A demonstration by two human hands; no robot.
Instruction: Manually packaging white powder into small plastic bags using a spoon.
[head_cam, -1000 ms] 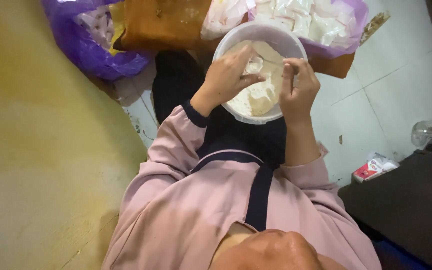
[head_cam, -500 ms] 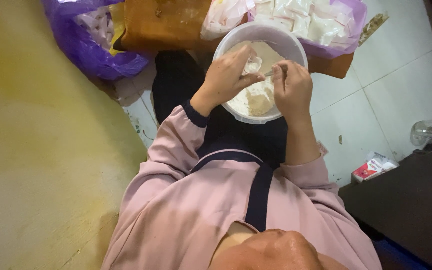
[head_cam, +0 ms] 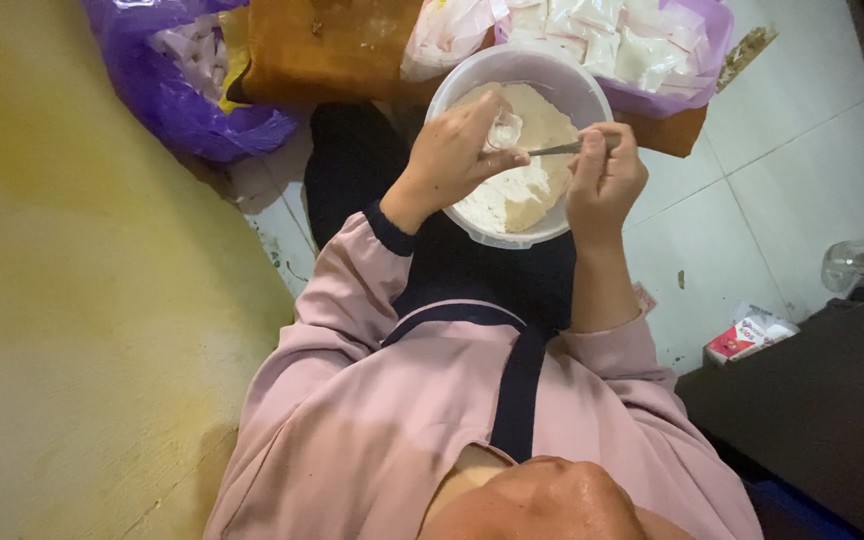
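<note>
A white round bowl point(head_cam: 462, 85) of pale powder point(head_cam: 527, 190) rests on my lap. Over the bowl, my left hand point(head_cam: 452, 155) pinches a small clear plastic bag point(head_cam: 504, 130) between thumb and fingers. My right hand point(head_cam: 607, 175) grips a metal spoon point(head_cam: 555, 149) whose tip points left toward the bag's mouth. Both hands hover just above the powder, a few centimetres apart.
A brown wooden board point(head_cam: 337, 50) lies beyond the bowl. A purple plastic bag point(head_cam: 177, 85) sits at the far left, and another purple bag point(head_cam: 652, 50) of small white packets at the far right. A yellow wall point(head_cam: 82, 300) fills the left. A small carton point(head_cam: 747, 335) and a clear glass point(head_cam: 852, 265) lie on the white tiles.
My right hand has lifted the spoon out of the powder and brought it up to the small bag. My left hand has stayed in place.
</note>
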